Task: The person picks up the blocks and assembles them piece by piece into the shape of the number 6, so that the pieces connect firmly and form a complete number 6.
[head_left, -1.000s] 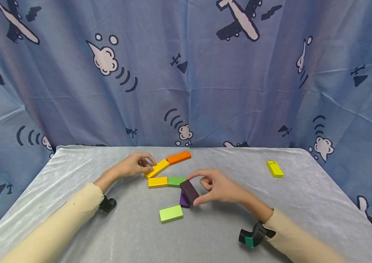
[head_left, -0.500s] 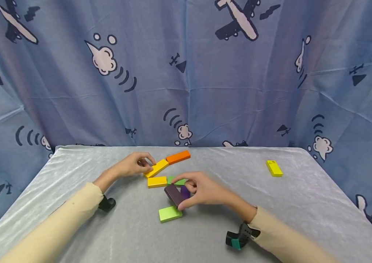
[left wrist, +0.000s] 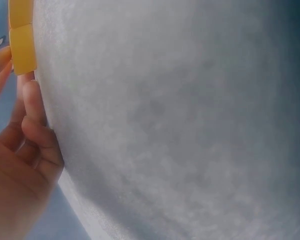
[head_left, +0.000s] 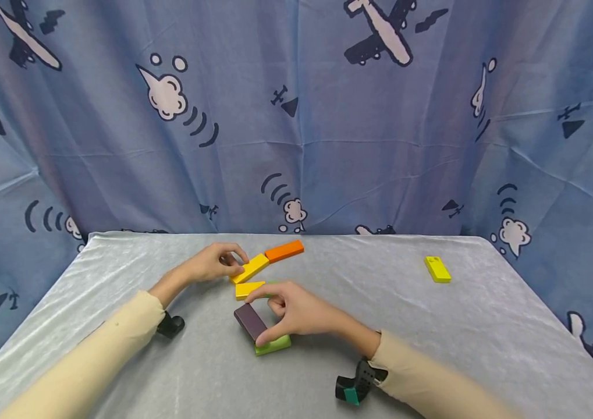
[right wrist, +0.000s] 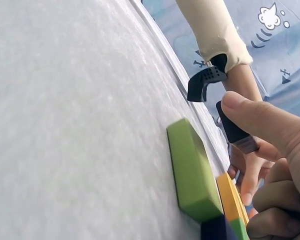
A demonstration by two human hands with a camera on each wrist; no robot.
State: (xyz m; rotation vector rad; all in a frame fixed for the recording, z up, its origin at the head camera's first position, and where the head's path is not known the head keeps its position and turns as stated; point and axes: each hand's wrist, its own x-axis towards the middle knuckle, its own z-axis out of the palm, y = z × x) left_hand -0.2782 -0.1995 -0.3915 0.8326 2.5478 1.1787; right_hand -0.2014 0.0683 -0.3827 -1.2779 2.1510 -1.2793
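Observation:
My left hand (head_left: pixel 212 263) pinches a yellow-orange block (head_left: pixel 252 269) between thumb and fingers at its near end; in the left wrist view the yellow block (left wrist: pixel 23 50) is at the upper left. An orange block (head_left: pixel 284 251) touches its far end. With thumb and index finger, my right hand (head_left: pixel 296 314) holds a dark purple-brown block (head_left: pixel 250 322) by its ends, tilted and raised off the cloth. Below it lies a light green block (head_left: pixel 273 346), partly covered. Another yellow block (head_left: pixel 249 290) lies behind. In the right wrist view a dark purple block (right wrist: pixel 217 230) touches the light green block (right wrist: pixel 192 170).
A bright yellow block (head_left: pixel 437 269) lies alone at the back right of the grey cloth-covered table (head_left: pixel 485 326). A green block (right wrist: pixel 238 229) adjoins the yellow one, mostly hidden by my right hand in the head view. A blue patterned curtain (head_left: pixel 380 145) hangs behind.
My right hand has carried the dark block leftward and slightly nearer, from over the purple block to left of the light green one. My left hand has stayed in place.

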